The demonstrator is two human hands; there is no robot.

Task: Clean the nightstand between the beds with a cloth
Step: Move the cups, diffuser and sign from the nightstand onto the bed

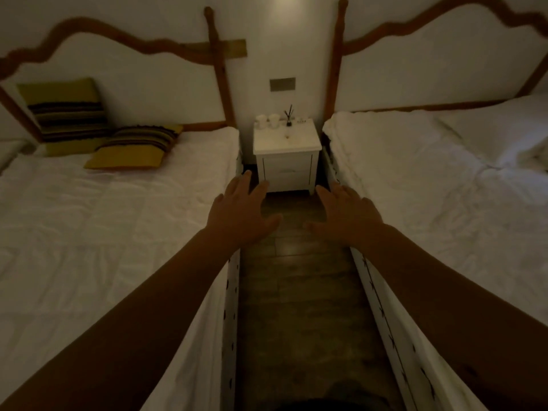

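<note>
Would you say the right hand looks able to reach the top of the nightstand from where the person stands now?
Probably not yet. The right hand, open and holding nothing, hangs over the floor well short of the nightstand. The aisle between the beds looks free, so stepping forward should bring it within reach.

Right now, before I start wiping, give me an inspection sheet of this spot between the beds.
Surface: white nightstand top, against the wall between two beds.
Job's things: no cloth seen.
Clutter: two white cups and a reed diffuser along the back edge; a small speck mid-top, too small to identify.
Hands: left hand and right hand open, fingers spread, holding nothing, short of the nightstand.
Cables: nothing seen.
Surroundings: striped cushions on the left bed; wood floor; dim light.
</note>
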